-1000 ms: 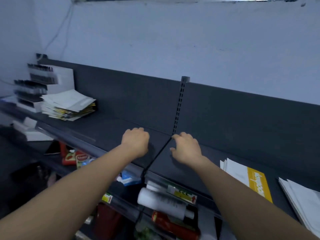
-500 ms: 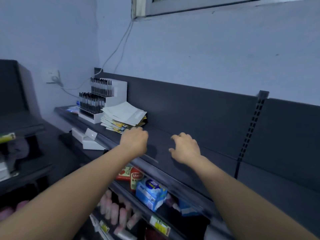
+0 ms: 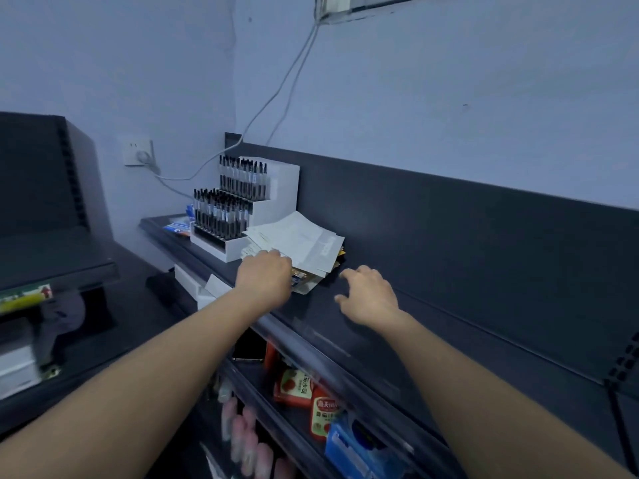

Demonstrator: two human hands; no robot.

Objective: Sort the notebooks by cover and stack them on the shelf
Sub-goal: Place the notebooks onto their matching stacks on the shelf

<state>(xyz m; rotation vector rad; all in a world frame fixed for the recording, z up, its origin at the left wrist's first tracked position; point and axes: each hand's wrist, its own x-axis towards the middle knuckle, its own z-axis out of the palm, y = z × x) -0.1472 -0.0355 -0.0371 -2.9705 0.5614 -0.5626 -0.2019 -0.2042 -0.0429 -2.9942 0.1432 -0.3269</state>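
On the dark shelf (image 3: 321, 316), just beside the pen display (image 3: 262, 209): loose notebook pile (image 3: 304, 243); left grip (image 3: 264, 281) curled against its near edge, hold impossible to tell; right grip (image 3: 371, 297) loosely spread, empty, nearby.

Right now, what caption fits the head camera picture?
Left hand at the notebook pile on the shelf; right hand hovers beside it.

Past my hands (image 3: 264, 280) lie white-covered notebooks (image 3: 304, 245) with yellow beneath, on a dark grey shelf (image 3: 363, 326), beside black pens (image 3: 224, 210).
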